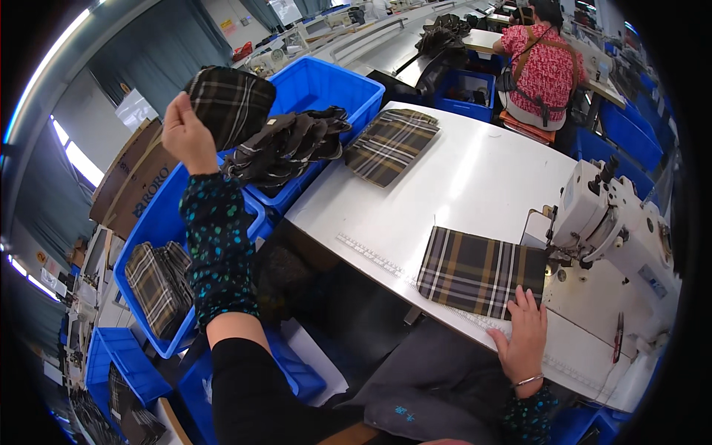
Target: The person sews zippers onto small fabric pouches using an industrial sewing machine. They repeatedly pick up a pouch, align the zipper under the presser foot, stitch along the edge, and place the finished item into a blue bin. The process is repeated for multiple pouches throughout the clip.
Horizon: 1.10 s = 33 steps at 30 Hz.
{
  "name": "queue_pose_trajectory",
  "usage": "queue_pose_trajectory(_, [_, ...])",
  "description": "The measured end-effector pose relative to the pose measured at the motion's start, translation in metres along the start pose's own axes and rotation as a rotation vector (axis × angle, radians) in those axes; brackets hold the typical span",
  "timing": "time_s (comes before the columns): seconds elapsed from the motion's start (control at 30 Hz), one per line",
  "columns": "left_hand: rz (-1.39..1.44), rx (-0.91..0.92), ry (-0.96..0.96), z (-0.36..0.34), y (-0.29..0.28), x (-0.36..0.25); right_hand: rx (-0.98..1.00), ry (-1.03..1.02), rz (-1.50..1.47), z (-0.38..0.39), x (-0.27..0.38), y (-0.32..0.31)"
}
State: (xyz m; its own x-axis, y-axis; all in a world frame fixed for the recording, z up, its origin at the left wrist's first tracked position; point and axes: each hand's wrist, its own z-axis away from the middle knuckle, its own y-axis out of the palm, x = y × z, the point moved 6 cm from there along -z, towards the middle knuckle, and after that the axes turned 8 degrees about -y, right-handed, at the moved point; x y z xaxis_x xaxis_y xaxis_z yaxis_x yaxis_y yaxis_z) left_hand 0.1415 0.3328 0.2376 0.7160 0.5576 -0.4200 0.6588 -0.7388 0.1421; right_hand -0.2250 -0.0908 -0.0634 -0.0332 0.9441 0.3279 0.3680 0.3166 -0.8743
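Observation:
My left hand (189, 139) is raised at the far left, its fingers closed on the edge of a dark plaid fabric piece (236, 102). That piece hangs above a heap of crumpled dark fabric (289, 148) at a blue bin. Flat on the white table, my right hand (525, 337) has its fingers stretched out. Its fingertips touch the lower right edge of a plaid fabric panel (478, 271). The panel's right end lies beside the needle area of a white sewing machine (604, 215). Farther back on the table rests another plaid piece (393, 146) with rounded corners.
A ruler strip (378, 256) runs along the near table edge. Red-handled thread snips (618, 337) lie right of my right hand. Blue bins (326, 78) stand left of the table, one holding stacked plaid pieces (159, 285). A person in a red patterned top (541, 70) sits behind.

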Motion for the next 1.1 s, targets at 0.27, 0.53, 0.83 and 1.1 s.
queue_pose_trajectory(0.27, [0.809,0.704,-0.547,0.105,-0.016,-0.123,-0.128,-0.003,-0.78,-0.011,0.023,-0.022])
queue_pose_trajectory(0.53, [1.313,1.226,-1.295,0.265,-0.014,-0.123,0.129,0.144,-1.598,0.006,0.053,-0.02])
queue_pose_trajectory(0.83, [0.855,2.75,-0.962,0.414,-0.048,-0.184,0.42,0.148,-1.356,0.002,0.061,-0.019])
queue_pose_trajectory(1.1, [0.817,2.589,-1.308,0.399,-0.013,-0.224,0.315,0.068,-1.403,-0.007,0.064,-0.026])
